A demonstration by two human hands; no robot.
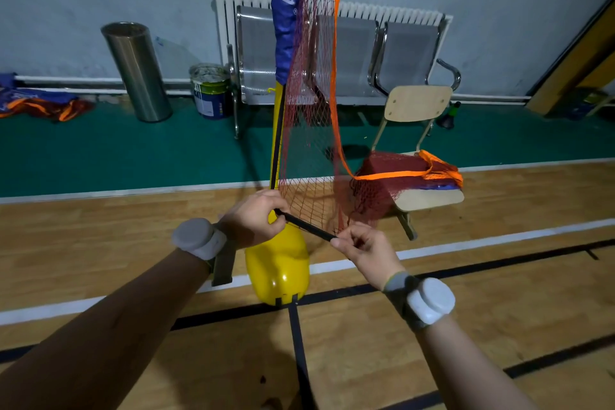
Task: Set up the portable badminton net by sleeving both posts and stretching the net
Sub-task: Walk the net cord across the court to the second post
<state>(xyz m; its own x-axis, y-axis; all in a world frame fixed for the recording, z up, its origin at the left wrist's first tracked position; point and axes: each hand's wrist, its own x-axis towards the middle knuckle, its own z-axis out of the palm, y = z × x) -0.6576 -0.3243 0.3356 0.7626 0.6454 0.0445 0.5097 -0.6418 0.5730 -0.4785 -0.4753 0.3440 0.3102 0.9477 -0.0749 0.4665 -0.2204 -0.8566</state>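
Tying off the net (pixel 309 143) at the sleeved post (pixel 277 130), left hand (pixel 256 218) and right hand (pixel 364 248) pinch the black strap (pixel 307 227); next, probably pull it taut.

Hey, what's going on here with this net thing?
A person is setting up a badminton net. The left hand and right hand hold a black strap taut between them, just above the yellow base. The blue sleeve is on the post; much of the red net lies bunched on a chair.
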